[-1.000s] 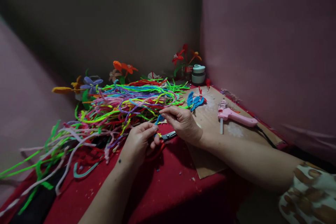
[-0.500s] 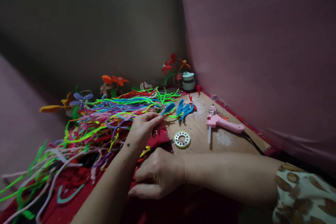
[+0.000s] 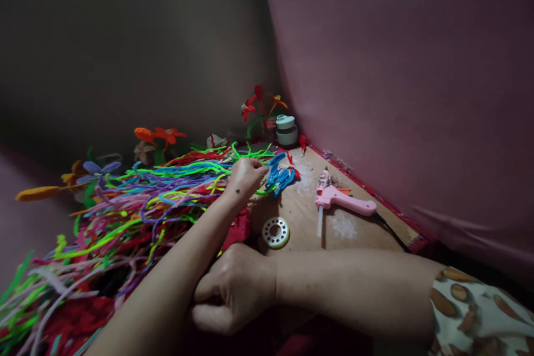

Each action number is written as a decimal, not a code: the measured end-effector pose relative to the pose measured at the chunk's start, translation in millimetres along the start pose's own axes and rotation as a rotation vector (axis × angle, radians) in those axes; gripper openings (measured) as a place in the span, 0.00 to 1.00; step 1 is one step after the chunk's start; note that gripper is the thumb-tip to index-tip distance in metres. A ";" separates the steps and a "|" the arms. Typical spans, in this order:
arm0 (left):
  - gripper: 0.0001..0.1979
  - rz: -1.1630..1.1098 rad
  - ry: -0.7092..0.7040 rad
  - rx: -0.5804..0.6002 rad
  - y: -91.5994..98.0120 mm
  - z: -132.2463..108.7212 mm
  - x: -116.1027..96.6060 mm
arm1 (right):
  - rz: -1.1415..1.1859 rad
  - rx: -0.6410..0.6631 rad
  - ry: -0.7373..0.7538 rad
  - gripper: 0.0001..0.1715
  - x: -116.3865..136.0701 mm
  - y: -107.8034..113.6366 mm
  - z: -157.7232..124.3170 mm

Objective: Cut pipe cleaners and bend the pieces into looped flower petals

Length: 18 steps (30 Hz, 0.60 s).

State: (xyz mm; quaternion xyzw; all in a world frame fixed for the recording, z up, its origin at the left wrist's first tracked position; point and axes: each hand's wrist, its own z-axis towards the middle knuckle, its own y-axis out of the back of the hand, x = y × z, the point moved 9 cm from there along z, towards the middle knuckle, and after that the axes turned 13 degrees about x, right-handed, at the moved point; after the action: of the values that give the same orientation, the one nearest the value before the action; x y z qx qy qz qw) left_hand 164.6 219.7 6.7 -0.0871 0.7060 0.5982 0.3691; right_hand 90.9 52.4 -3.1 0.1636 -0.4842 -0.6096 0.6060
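Note:
My left hand (image 3: pixel 247 175) reaches forward with its fingers pinched on a blue pipe-cleaner petal (image 3: pixel 276 160). Right beside its fingertips are more blue pipe-cleaner petals (image 3: pixel 282 181), bunched on the board. Nearer to me, my right hand (image 3: pixel 236 289) is closed, back of the hand up, by my left forearm. Whatever its fingers hold, if anything, is hidden. A large heap of many-coloured pipe cleaners (image 3: pixel 167 200) spreads left of my left hand.
A pink glue gun (image 3: pixel 346 200) lies on the brown board (image 3: pixel 302 233), its cord running right. Near my right hand is a round spool with holes (image 3: pixel 276 219). A lidded container (image 3: pixel 287 130) and red flowers (image 3: pixel 249 107) stand in the far corner. Orange flowers (image 3: pixel 169 134) stand behind the heap.
My left hand has carried the blue petal forward to the other blue petals. My right hand stays closed near me. The whole view has shifted a little.

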 end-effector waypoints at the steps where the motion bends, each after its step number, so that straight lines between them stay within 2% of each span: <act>1: 0.12 0.017 0.007 0.002 -1.0 2.0 1.6 | 0.004 -0.007 -0.002 0.17 -0.3 0.0 -0.4; 5: 0.12 0.084 0.031 0.024 -2.9 4.0 2.7 | 0.033 -0.034 -0.009 0.18 -2.3 -0.5 -1.5; 8: 0.12 0.134 0.022 0.043 1.2 -4.5 -4.7 | 0.061 -0.062 0.006 0.19 -2.5 -0.6 -2.8; 11: 0.11 0.166 -0.016 0.035 10.0 -23.8 -15.2 | 0.106 -0.064 0.021 0.19 -1.5 -1.5 -4.3; 15: 0.12 0.175 -0.097 0.019 17.2 -56.8 -19.2 | 0.149 -0.010 -0.051 0.20 -2.9 -2.5 -5.7; 18: 0.13 0.144 -0.169 0.058 14.2 -77.2 -11.1 | 0.177 -0.006 -0.003 0.16 5.6 1.2 -7.4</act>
State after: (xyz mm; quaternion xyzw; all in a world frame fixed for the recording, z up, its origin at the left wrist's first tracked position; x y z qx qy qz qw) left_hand 132.3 149.8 25.6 0.0253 0.6937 0.6077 0.3858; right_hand 96.2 44.7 -3.5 0.1175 -0.4960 -0.5552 0.6572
